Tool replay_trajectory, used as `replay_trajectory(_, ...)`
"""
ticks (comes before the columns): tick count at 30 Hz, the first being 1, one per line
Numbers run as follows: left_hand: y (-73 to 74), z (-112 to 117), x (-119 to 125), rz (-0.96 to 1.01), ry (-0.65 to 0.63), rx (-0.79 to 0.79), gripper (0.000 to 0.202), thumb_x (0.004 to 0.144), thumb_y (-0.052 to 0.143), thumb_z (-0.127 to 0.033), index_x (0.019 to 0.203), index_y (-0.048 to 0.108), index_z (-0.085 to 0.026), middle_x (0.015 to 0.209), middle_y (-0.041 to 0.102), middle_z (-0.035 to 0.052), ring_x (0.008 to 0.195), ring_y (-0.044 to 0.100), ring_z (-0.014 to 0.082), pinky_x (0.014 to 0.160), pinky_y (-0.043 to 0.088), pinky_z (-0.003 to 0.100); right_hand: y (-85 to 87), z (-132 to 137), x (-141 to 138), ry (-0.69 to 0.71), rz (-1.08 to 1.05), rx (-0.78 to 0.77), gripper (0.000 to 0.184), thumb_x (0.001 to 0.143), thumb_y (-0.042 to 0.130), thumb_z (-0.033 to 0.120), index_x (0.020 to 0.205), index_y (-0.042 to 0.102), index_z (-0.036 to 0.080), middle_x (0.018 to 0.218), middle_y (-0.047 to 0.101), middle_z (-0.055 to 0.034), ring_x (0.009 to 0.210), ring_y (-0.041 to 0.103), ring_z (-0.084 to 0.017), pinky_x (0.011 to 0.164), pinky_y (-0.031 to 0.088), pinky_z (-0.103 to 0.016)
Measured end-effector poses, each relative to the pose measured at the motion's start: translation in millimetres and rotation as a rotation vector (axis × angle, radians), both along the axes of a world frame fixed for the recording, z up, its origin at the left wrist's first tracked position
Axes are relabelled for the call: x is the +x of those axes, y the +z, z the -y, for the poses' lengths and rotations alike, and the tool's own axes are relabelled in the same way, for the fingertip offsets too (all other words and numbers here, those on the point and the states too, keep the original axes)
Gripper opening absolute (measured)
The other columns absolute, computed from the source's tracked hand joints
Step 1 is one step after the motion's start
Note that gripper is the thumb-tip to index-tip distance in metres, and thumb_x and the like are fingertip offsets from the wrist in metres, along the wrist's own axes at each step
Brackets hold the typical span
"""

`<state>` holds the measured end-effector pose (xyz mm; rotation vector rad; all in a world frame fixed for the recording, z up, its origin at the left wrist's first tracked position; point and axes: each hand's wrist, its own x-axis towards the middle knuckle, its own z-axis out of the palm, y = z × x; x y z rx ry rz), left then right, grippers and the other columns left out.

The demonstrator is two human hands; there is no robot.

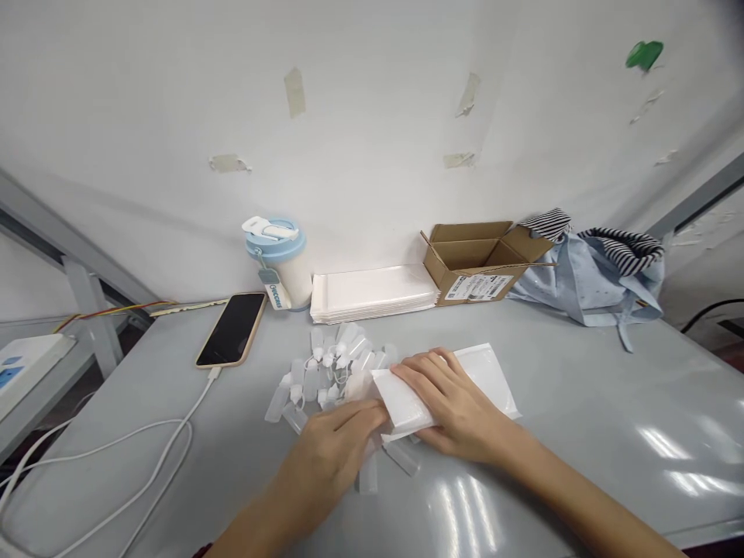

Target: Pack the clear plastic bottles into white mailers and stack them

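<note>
My right hand point(445, 395) is wrapped over a white padded envelope point(485, 372), its thumb below and its fingers across the top. At the envelope's left, open end, my left hand point(342, 446) is closed on the edge of the mouth; its fingertips are partly hidden there. Small translucent squeeze bottles point(311, 380) with white caps lie in a loose pile left of the envelope and behind my left hand. A few more stick out under the envelope, including one bottle point(402, 457) near my right thumb.
Against the wall stand a blue-lidded cup point(284, 271), a stack of white padded envelopes point(372, 291), an open cardboard box point(477, 267) and a light blue cloth bag point(587, 279). A phone point(232, 329) with a white charging cable point(174, 442) lies on the left of the grey table point(581, 465).
</note>
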<state>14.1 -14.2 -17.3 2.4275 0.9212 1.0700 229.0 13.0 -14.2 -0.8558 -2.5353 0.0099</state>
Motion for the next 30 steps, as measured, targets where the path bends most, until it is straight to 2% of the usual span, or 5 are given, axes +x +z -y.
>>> replay_trajectory(7,14.4,2.1,-5.4,0.18,0.181,0.036,0.026,0.086,0.05,-0.004,0.102,0.064,-0.019,0.093,0.073,0.0015,0.084,0.07,0.0119,0.077,0.054,0.018,7.6,-15.0,26.2,-0.023,-0.064,0.037,0.049,0.084,0.053,0.029,0.128,0.042,0.011,0.114,0.059,-0.0178,0.103,0.053,-0.03,0.086,0.039,-0.046)
replay_trajectory(12,23.8,3.9,-15.3,0.376,0.51,-0.165,0.014,0.089,0.054,-0.018,0.092,0.067,-0.024,0.08,0.072,-0.0035,0.07,0.069,0.0098,0.067,0.056,0.017,19.2,-40.2,77.5,-0.43,-0.355,0.098,0.049,0.08,0.061,0.036,0.126,0.047,0.023,0.113,0.062,-0.0106,0.098,0.06,-0.029,0.08,0.046,-0.041)
replay_trajectory(15,24.8,2.9,-16.9,0.404,0.572,-0.211,0.012,0.088,0.056,-0.025,0.09,0.067,-0.023,0.079,0.071,-0.003,0.068,0.069,0.0107,0.068,0.057,0.019,19.0,-44.1,86.6,-0.439,-0.394,0.033,0.051,0.078,0.064,0.037,0.124,0.048,0.024,0.113,0.063,-0.0088,0.097,0.062,-0.029,0.079,0.048,-0.039)
replay_trajectory(23,20.4,-0.8,-3.8,0.288,0.347,-0.694,0.033,0.087,0.052,-0.045,0.104,0.064,-0.019,0.075,0.071,0.0031,0.056,0.065,0.0147,0.047,0.05,0.022,12.2,-25.9,46.1,-0.06,-0.245,-0.172,0.06,0.072,0.055,0.028,0.13,0.04,0.021,0.116,0.06,-0.0118,0.103,0.058,-0.029,0.088,0.044,-0.044)
replay_trajectory(30,18.4,1.3,2.2,0.141,0.283,-0.938,0.044,0.087,0.048,-0.047,0.053,0.045,-0.019,0.036,0.046,-0.0055,0.034,0.046,0.0089,0.039,0.034,0.019,10.2,2.6,9.3,0.031,0.024,0.1,0.064,0.083,0.046,0.023,0.14,0.026,0.003,0.135,0.049,-0.0265,0.129,0.042,-0.033,0.095,0.038,-0.054)
